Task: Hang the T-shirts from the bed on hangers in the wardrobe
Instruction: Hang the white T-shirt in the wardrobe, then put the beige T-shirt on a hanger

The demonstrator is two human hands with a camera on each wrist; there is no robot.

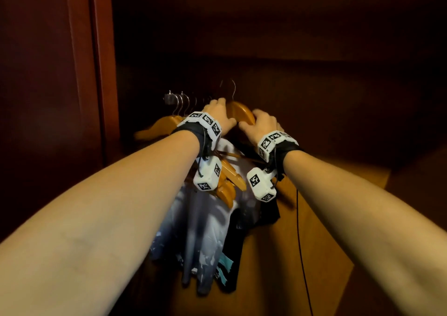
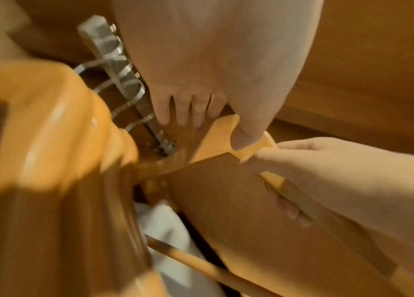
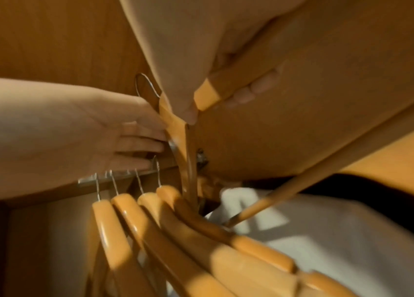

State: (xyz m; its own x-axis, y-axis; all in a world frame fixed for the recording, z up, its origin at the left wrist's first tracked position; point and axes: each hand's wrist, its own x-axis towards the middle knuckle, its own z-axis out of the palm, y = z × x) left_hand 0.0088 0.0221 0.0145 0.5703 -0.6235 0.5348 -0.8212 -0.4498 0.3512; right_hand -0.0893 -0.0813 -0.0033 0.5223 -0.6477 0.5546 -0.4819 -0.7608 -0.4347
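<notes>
Inside the wardrobe, a bare wooden hanger point(image 1: 242, 112) is lifted above the others, its wire hook point(image 1: 232, 90) free in the air. My left hand point(image 1: 219, 112) pinches the hanger's neck point(image 2: 226, 136), thumb on one face and fingers behind. My right hand point(image 1: 262, 122) grips one arm of the hanger point(image 3: 226, 82) with curled fingers. Below the hands, a pale T-shirt point(image 1: 198, 231) and a black T-shirt with a teal print point(image 1: 229, 267) hang on hangers.
Several more wooden hangers point(image 3: 150, 221) hang by wire hooks from a short metal rail point(image 2: 122, 76) on the left. The dark wardrobe door frame point(image 1: 96, 74) stands at the left. A thin black cable point(image 1: 300, 243) dangles from my right wrist.
</notes>
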